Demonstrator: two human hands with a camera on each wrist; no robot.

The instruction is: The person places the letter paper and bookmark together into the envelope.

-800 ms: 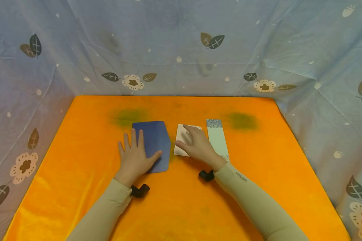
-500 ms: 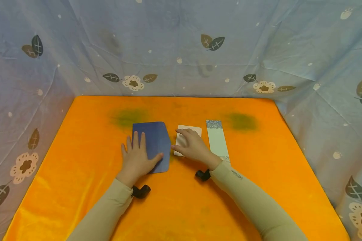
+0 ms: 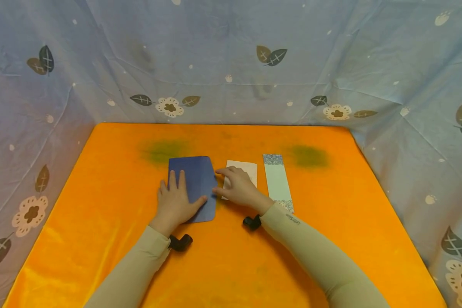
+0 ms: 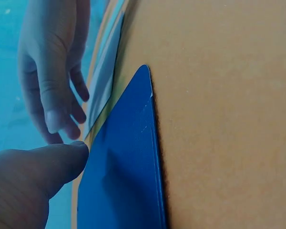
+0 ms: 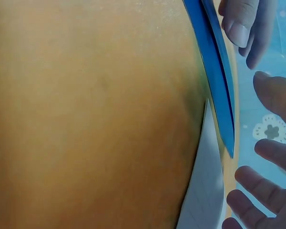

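A blue envelope lies flat on the orange cloth, its pointed flap towards the right. My left hand rests on its left part with the fingers spread and the thumb reaching across it. Just right of the envelope, my right hand hovers over a small white paper and partly hides it. Its relaxed fingers and thumb point at the flap's edge and hold nothing. In the right wrist view, a narrow gap runs along the blue envelope, and the white paper lies below.
A pale strip with patterned ends lies right of the white paper, close to the right forearm. Orange cloth covers the table. Patterned blue-grey curtains enclose its back and sides. A black wrist device sits at each cuff.
My right hand has moved left across the white paper, so its fingertips are now beside the envelope's flap. The left hand has barely shifted, and the papers stay in place.
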